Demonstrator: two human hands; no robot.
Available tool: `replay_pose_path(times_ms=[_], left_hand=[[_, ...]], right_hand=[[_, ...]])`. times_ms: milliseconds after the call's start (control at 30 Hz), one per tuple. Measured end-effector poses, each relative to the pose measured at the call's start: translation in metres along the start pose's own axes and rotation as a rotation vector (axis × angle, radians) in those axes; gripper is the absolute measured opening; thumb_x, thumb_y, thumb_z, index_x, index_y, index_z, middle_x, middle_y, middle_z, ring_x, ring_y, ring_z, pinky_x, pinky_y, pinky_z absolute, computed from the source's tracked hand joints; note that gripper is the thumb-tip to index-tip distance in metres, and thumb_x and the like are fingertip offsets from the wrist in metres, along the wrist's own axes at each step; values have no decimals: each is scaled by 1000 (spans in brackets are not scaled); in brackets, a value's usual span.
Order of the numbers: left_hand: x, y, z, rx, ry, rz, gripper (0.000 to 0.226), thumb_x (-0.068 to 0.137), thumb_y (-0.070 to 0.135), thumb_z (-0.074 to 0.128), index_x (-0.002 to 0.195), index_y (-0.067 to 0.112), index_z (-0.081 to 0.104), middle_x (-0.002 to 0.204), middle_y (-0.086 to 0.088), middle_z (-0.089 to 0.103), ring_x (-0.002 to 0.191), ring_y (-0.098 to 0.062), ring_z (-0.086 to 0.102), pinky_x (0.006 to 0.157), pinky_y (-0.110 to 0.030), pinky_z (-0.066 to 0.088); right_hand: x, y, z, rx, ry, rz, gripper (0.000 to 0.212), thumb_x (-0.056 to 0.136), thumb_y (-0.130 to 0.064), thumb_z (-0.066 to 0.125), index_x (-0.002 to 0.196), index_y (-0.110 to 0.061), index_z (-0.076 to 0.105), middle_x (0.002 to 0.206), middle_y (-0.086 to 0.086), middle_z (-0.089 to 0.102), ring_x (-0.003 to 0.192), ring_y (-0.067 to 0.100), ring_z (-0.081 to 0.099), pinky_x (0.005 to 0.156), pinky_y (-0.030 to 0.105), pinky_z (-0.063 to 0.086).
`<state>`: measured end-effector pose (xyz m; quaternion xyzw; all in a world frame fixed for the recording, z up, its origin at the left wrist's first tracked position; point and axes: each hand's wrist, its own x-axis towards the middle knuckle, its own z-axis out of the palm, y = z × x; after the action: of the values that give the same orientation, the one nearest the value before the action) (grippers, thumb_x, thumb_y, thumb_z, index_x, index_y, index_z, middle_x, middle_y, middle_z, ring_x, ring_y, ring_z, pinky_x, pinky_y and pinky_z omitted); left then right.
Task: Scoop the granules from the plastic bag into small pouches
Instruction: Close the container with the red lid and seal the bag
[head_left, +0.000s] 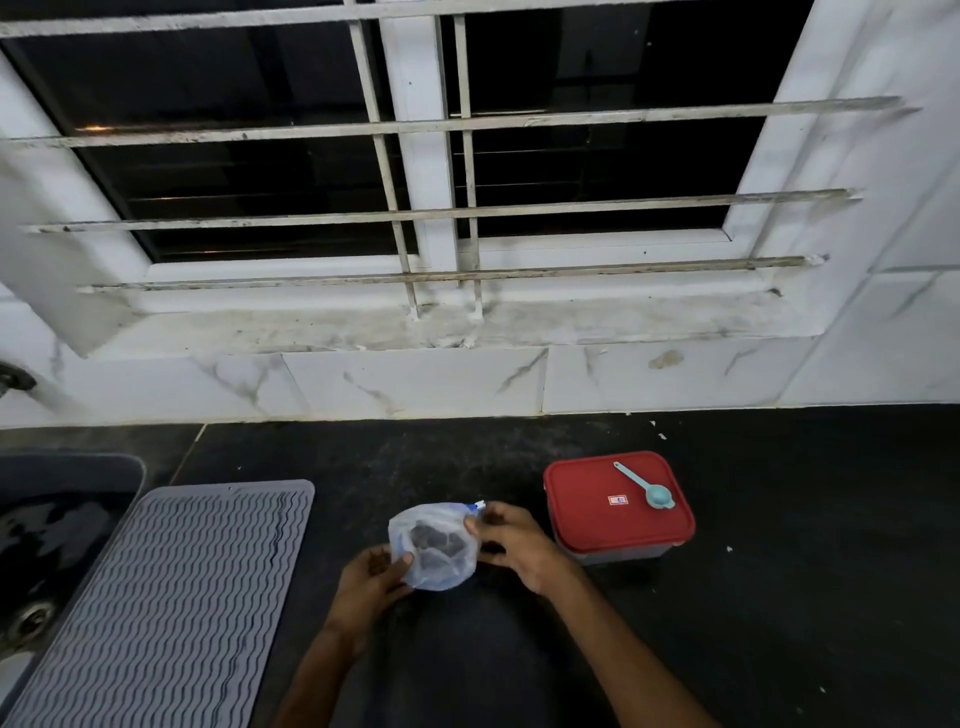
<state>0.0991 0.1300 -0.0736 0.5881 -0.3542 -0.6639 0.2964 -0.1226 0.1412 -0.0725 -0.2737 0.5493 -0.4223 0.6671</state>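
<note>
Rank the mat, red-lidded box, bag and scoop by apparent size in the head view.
Largest to smallest:
1. mat
2. box
3. bag
4. scoop

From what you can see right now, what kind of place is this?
Probably a home kitchen: a dark counter against a tiled wall, a sink with a drain at the left edge, and a grey ribbed drying mat beside it.

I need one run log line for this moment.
left hand grips plastic bag | right hand pinches its edge | scoop lies untouched on red lid
</note>
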Motion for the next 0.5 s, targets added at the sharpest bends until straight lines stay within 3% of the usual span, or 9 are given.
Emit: replay_pose_path(times_ms=[100,167,267,400,500], left_hand=[[0,1,7,113,28,17,25,83,13,73,103,-1,67,98,-19,74,93,-31,72,87,-47,58],[0,0,14,219,131,46,24,81,18,77,97,3,67,91,-17,74,84,-29,73,77,-46,60],[-3,4,28,563,343,151,17,84,29,73,89,18,62,83,-3,69,74,-17,67,62,-34,55],[-9,12,43,673,494,197,17,85,19,66,94,21,52,84,3,60,77,-15,59,65,-31,46],[-7,15,44,665,558,214,18,85,18,64,95,26,51,85,3,61,79,-18,62,72,-36,52]], right_hand=[[1,0,-1,-116,122,-55,11,85,-3,69,88,-11,61,86,4,70,83,16,68,76,34,60],[4,3,0,-259,242,-100,13,77,-8,70,79,-15,59,78,4,66,73,15,63,73,42,59],[3,8,7,-526,434,-239,17,71,-7,60,68,-20,50,66,-3,57,60,14,53,57,37,49],[-6,11,25,-722,582,-438,27,78,-1,50,69,-24,40,65,-5,51,59,16,51,52,39,42],[-12,6,28,-766,580,-471,23,83,-4,56,79,-24,45,72,-7,55,62,10,52,52,24,39]])
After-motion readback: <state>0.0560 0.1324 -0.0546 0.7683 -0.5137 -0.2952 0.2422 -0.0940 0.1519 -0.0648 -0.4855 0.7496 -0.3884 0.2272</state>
